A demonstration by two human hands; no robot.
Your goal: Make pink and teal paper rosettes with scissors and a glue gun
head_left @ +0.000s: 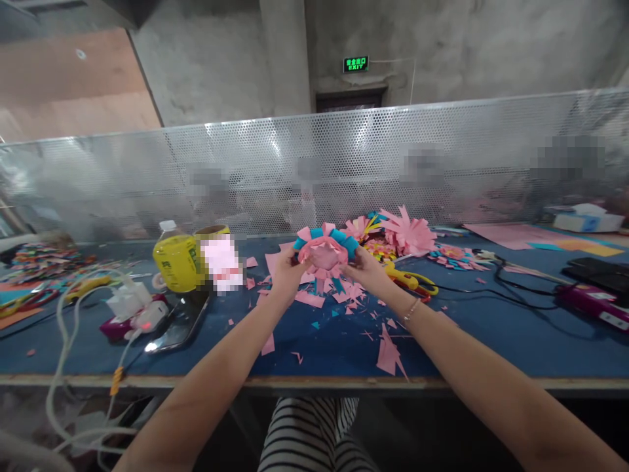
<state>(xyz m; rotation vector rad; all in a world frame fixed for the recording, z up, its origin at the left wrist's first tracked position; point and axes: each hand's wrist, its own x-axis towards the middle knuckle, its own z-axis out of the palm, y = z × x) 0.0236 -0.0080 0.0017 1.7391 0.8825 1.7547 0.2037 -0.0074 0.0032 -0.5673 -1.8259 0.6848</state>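
Observation:
A round paper ring of pink and blue folded strips is held up over the blue table, in the middle of the view. My left hand grips its left side, and my right hand grips its right side. Small pink and blue scraps lie below and around it. Behind my right hand are a large pink fringed paper flower and a smaller pink and blue one. Yellow-handled scissors rest close to my right wrist.
At the left stand a yellow-labelled bottle, a propped phone and a power strip with white cables. A purple device and coloured sheets lie at the right. A perforated metal screen rises behind the table.

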